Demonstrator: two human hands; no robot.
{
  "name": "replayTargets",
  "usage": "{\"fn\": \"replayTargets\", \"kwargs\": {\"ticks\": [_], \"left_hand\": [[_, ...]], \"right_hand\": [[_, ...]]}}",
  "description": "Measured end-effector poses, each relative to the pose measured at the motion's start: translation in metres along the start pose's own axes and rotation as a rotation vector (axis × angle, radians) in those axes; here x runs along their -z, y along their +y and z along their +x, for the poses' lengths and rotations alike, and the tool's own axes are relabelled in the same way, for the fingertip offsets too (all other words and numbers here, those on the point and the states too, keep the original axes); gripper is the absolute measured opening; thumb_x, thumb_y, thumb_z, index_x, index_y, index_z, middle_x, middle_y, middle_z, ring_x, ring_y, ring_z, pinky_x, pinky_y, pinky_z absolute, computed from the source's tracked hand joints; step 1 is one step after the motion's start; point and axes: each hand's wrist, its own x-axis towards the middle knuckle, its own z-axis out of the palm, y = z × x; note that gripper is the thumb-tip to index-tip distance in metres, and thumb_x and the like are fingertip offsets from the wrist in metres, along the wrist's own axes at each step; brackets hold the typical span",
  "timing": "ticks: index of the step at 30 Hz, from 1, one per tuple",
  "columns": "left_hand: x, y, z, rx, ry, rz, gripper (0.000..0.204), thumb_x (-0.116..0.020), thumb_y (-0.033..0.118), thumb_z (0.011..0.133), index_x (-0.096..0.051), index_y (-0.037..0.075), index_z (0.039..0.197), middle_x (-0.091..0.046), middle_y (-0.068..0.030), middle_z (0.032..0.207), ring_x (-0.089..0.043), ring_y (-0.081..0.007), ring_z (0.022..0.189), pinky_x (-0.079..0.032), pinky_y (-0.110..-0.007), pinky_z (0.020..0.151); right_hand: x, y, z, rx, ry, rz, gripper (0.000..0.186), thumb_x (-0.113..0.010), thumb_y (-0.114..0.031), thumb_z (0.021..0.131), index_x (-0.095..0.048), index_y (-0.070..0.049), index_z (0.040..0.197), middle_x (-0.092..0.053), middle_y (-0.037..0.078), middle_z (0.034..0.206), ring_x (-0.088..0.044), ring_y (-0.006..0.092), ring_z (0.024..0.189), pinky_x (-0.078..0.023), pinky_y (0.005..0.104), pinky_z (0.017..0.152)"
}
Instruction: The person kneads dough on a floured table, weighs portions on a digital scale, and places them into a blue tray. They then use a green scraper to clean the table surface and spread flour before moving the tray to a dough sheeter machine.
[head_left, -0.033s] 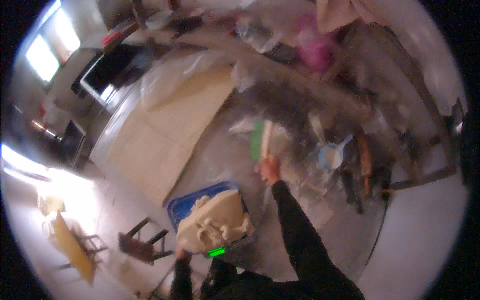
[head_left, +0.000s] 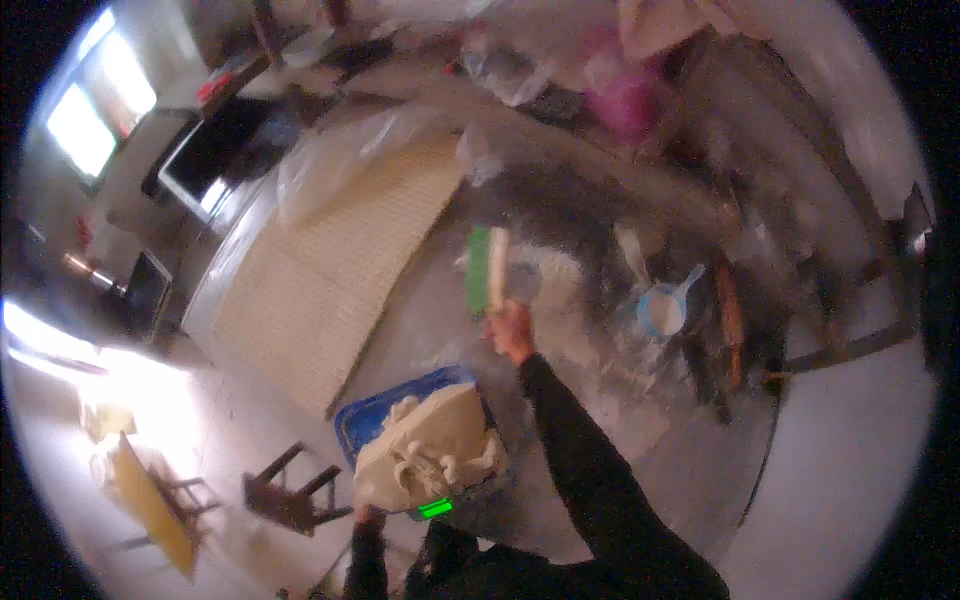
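One right hand (head_left: 513,330) wrapped round one green-and-cream brush (head_left: 488,268), one left hand (head_left: 368,510) by one blue tub (head_left: 365,425), grip unclear

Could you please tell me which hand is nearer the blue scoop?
Right: the right hand is left of the blue scoop; the left hand is farther, by the blue tray.

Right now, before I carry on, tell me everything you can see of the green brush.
The brush has a broad band of green bristles along a pale strip that looks like wood. The right hand grips its near end. Its head points away from the person, with the bristles facing left. It is over the grey work surface, right of the tan mat. Blur hides fine detail, and I cannot tell whether it touches the surface.
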Motion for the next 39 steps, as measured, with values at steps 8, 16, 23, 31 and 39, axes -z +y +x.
{"fn": "replayTargets", "kwargs": {"ticks": [8, 16, 23, 31, 39], "left_hand": [[-0.049, -0.011, 0.043, -0.092, -0.179, 0.485, 0.041, -0.047, 0.024, 0.089, -0.042, 0.003, 0.123, -0.048, -0.0120, 0.122, -0.047, -0.0257, 0.111, -0.042, -0.040, 0.091], [0.035, -0.042, 0.005, -0.085, -0.035, 0.813, 0.040, -0.047, 0.024, 0.089, -0.042, 0.003, 0.123, -0.049, -0.0118, 0.121, -0.047, -0.0256, 0.111, -0.042, -0.040, 0.091], [0.043, -0.058, 0.051, -0.268, -0.215, 1.123, 0.039, -0.046, 0.023, 0.089, -0.042, 0.003, 0.122, -0.049, -0.0116, 0.121, -0.047, -0.0256, 0.111, -0.042, -0.040, 0.091], [0.032, -0.048, 0.032, -0.127, -0.140, 0.813, 0.035, -0.050, 0.017, 0.084, -0.047, 0.003, 0.116, -0.056, -0.0102, 0.108, -0.053, -0.0266, 0.098, -0.046, -0.040, 0.081], [0.037, -0.055, 0.075, -0.301, -0.250, 0.267, 0.042, -0.053, 0.023, 0.082, -0.047, 0.003, 0.119, -0.053, -0.0181, 0.115, -0.052, -0.0326, 0.102, -0.046, -0.040, 0.083]], "right_hand": [[0.093, 0.109, 0.141, 0.100, 0.438, -0.231, 0.019, -0.062, -0.014, 0.068, -0.047, -0.004, 0.073, -0.051, 0.010, 0.057, -0.054, 0.0226, 0.046, -0.040, 0.0375, 0.036], [0.108, 0.076, 0.005, 0.078, 0.521, 0.417, 0.010, -0.059, -0.008, 0.075, -0.054, -0.002, 0.069, -0.055, 0.005, 0.054, -0.059, 0.0193, 0.045, -0.049, 0.0304, 0.040], [0.107, 0.088, -0.055, -0.089, 0.244, 0.301, 0.010, -0.052, -0.007, 0.080, -0.053, 0.002, 0.085, -0.059, 0.010, 0.065, -0.059, 0.0168, 0.050, -0.049, 0.0295, 0.042], [0.200, 0.075, -0.166, -0.010, 0.572, -0.200, 0.020, -0.054, -0.017, 0.081, -0.056, 0.002, 0.088, -0.055, 0.004, 0.060, -0.056, 0.0178, 0.049, -0.048, 0.0332, 0.048], [0.117, 0.008, -0.073, 0.036, 0.441, 0.318, 0.016, -0.056, -0.013, 0.079, -0.054, 0.003, 0.079, -0.058, 0.012, 0.063, -0.059, 0.0215, 0.054, -0.048, 0.0356, 0.049]]}}
